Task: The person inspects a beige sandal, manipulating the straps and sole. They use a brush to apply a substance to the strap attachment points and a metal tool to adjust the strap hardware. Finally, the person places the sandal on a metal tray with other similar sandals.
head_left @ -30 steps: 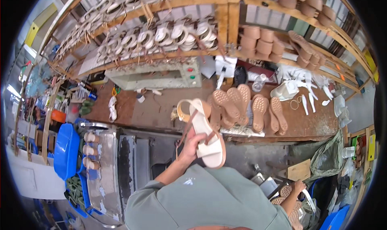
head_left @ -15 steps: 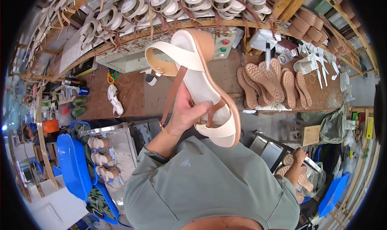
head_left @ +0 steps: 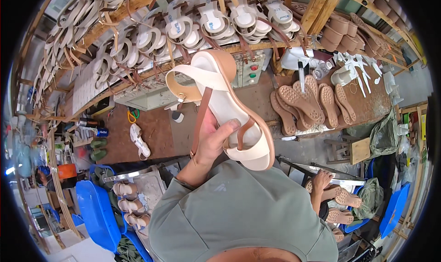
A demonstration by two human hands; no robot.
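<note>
My left hand (head_left: 213, 135) grips a cream sandal (head_left: 220, 85) around its middle, thumb on the insole. The sandal is tilted with its tan block heel up and its open toe toward me. A brown strap with a buckle hangs from it past my wrist. My right hand (head_left: 323, 179) is low at the right, beside a metal-edged rack (head_left: 337, 174) and several tan studded soles (head_left: 347, 198). Its fingers look bent, but whether they hold anything is too small to tell.
Ahead is a brown workbench (head_left: 154, 133) with a white strappy shoe upper (head_left: 138, 141) and a pile of tan soles (head_left: 301, 101). Above it a shelf holds several strappy sandals (head_left: 213, 21). Blue bins (head_left: 96, 211) and a metal tray of sandals (head_left: 154, 188) stand at the left.
My right hand has moved left and slightly nearer the rack's edge. The sandal stays in my left hand, almost in the same place. The whole view has shifted a little.
</note>
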